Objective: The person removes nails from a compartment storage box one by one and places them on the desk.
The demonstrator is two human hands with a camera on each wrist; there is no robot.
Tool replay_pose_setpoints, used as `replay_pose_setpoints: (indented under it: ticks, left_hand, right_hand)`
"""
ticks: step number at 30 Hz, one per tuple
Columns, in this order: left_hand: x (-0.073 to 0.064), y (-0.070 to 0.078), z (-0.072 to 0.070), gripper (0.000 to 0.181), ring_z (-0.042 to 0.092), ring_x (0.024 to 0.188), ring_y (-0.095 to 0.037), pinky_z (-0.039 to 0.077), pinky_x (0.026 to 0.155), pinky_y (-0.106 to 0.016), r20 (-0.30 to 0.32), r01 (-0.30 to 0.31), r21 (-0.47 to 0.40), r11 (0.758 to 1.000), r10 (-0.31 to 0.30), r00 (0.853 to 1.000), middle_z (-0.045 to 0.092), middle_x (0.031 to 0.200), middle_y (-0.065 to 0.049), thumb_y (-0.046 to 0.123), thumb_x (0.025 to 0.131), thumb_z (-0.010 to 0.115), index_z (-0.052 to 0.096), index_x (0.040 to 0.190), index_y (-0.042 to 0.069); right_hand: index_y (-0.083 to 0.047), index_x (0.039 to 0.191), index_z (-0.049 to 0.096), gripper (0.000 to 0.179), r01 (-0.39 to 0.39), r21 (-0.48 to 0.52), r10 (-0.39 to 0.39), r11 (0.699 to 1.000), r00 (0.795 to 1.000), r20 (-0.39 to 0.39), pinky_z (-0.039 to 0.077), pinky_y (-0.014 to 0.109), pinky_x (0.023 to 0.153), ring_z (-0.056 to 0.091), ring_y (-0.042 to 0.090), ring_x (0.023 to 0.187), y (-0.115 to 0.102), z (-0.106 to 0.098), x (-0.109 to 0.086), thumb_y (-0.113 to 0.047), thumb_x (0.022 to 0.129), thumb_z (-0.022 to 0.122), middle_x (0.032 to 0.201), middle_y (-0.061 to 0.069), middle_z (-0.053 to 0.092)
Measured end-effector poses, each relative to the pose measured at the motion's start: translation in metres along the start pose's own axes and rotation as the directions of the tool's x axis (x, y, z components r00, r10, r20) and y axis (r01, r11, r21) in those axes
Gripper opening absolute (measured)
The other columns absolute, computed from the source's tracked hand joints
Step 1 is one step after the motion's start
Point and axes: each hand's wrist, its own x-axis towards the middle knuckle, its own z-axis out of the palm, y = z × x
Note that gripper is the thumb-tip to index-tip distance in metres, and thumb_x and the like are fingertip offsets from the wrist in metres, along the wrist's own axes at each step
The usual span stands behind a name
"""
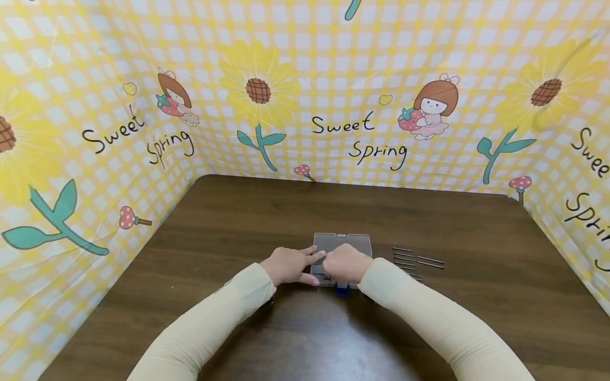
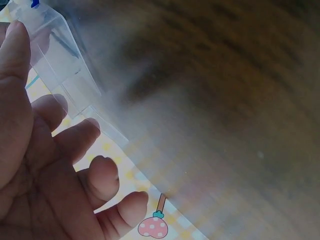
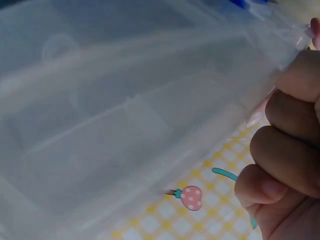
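Note:
A clear plastic box [image 1: 316,283] stands on the table with its transparent lid [image 1: 358,241] raised at the back. A blue piece [image 1: 342,289] shows at its front edge. My left hand [image 1: 288,264] lies at the box's left end, thumb near the front corner and fingers reaching over the side. A dark thin rod [image 2: 65,42] shows through the box wall in the left wrist view. My right hand [image 1: 345,263] is over the box with its fingers curled. Its fingertips point down into the box; I cannot tell whether they pinch anything.
Several thin metal nails [image 1: 405,259] lie on the table right of the box, two of them [image 1: 430,262] slightly apart. The brown wooden table [image 1: 238,211] is bordered by yellow checked cloth walls [image 1: 333,79] at the back and sides.

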Motion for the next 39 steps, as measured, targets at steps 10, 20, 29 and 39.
replay_pose_setpoints:
  ticks: [10, 20, 29, 39]
  left_hand:
    - [0.001, 0.002, -0.001, 0.079, 0.065, 0.102, -0.019, 0.032, 0.044, -0.028, -0.006, -0.007, 0.014, 1.000, 0.007, 1.000, 0.034, 0.152, 0.005, 0.063, 0.081, 0.056, 0.035, 0.150, 0.030]
    - [0.003, 0.003, -0.003, 0.078, 0.065, 0.103, -0.018, 0.035, 0.046, -0.029, 0.002, -0.003, 0.029, 1.000, 0.003, 1.000, 0.035, 0.152, 0.005, 0.064, 0.082, 0.054, 0.035, 0.150, 0.030]
    - [0.002, 0.004, -0.005, 0.077, 0.064, 0.106, -0.018, 0.036, 0.047, -0.030, 0.014, -0.002, 0.017, 1.000, 0.001, 1.000, 0.035, 0.152, 0.003, 0.063, 0.083, 0.055, 0.034, 0.150, 0.030]
    - [0.000, 0.004, -0.005, 0.078, 0.065, 0.100, -0.018, 0.035, 0.047, -0.028, 0.030, -0.002, 0.005, 1.000, 0.002, 1.000, 0.033, 0.153, 0.003, 0.061, 0.083, 0.055, 0.034, 0.150, 0.029]
  right_hand:
    - [-0.019, 0.066, 0.068, 0.021, -0.038, 0.203, 0.021, 0.978, 0.996, 0.087, 0.049, 0.028, 0.055, 0.045, 0.006, 0.051, 0.007, 0.002, -0.001, -0.007, 0.083, 0.068, 0.063, -0.011, 0.059]
    - [-0.016, 0.081, 0.075, 0.011, -0.114, 0.317, 0.052, 0.942, 0.979, 0.198, 0.052, 0.029, 0.067, 0.062, 0.009, 0.070, 0.012, -0.015, -0.001, -0.009, 0.087, 0.068, 0.080, -0.007, 0.069]
    - [-0.017, 0.077, 0.072, 0.011, -0.186, 0.346, 0.086, 0.920, 0.955, 0.285, 0.051, 0.031, 0.068, 0.061, 0.009, 0.069, 0.023, -0.026, -0.001, -0.012, 0.086, 0.070, 0.077, -0.008, 0.067]
    - [-0.017, 0.079, 0.072, 0.010, -0.268, 0.371, 0.140, 0.889, 0.931, 0.338, 0.051, 0.032, 0.070, 0.058, 0.009, 0.073, 0.037, -0.022, -0.014, -0.014, 0.088, 0.069, 0.080, -0.008, 0.065]
